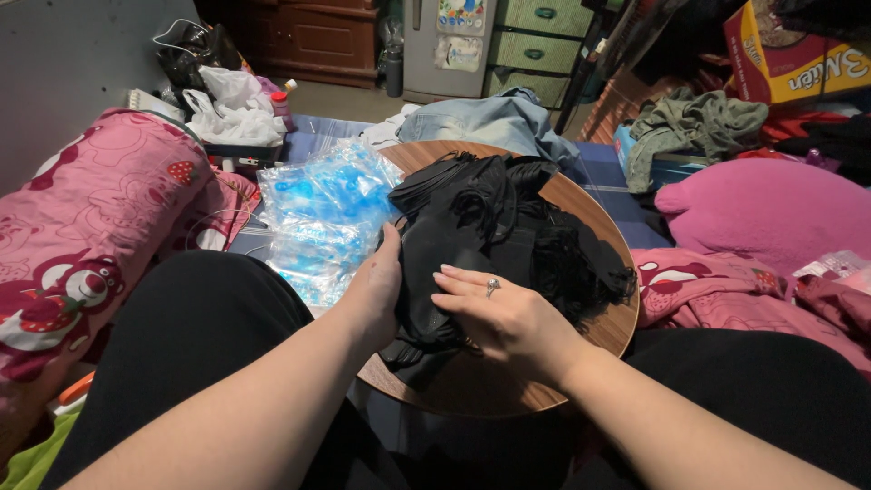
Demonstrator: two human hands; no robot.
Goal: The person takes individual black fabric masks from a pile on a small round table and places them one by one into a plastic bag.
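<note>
Fabric: I judge the black garment pile [494,245] soft, light (snaggy fringe); take it at the folded edge.
Left hand [376,290]: fingers together, flat against its side.
Right hand [504,318]: flat, pressing on top, nothing clamped.
Bench: round wooden tray table [481,390].

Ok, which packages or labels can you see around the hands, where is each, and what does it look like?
Clear plastic packet: left of the black garment, crinkled, blue-tinted.
Cardboard box: top right, red and yellow.
Stickers: top centre on a grey cabinet, pale, colourful.
White plastic bags: upper left, crumpled.
</note>
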